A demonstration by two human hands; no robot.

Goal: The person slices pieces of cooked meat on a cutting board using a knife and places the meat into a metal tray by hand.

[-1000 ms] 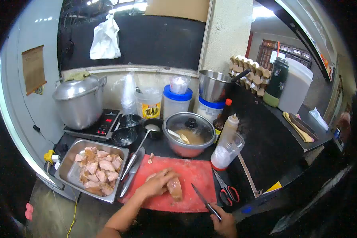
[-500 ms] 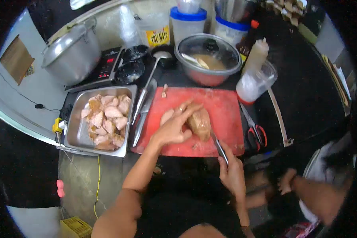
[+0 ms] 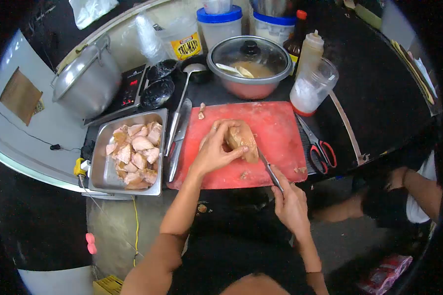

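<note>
A large piece of meat (image 3: 244, 140) lies on the red cutting board (image 3: 280, 125), with my left hand (image 3: 218, 149) wrapped round its left side. Part of the meat is hidden under that hand. My right hand (image 3: 289, 200) is closed on the black handle of a knife (image 3: 269, 169), its blade against the right side of the meat. Small scraps (image 3: 202, 111) lie near the board's upper left corner. To the left, a metal tray (image 3: 101, 169) holds several chunks of cut meat (image 3: 142, 143).
Behind the board stand a lidded bowl (image 3: 250, 66), a squeeze bottle (image 3: 310, 51) and a clear container (image 3: 312, 88). Red-handled scissors (image 3: 321, 152) lie to its right, a ladle (image 3: 179, 110) to its left. Another person's arm (image 3: 421, 191) shows at the lower right.
The view has tilted down. The knife has moved left from beside the meat to against it. My left hand has shifted its hold on the meat. The other person has come into view.
</note>
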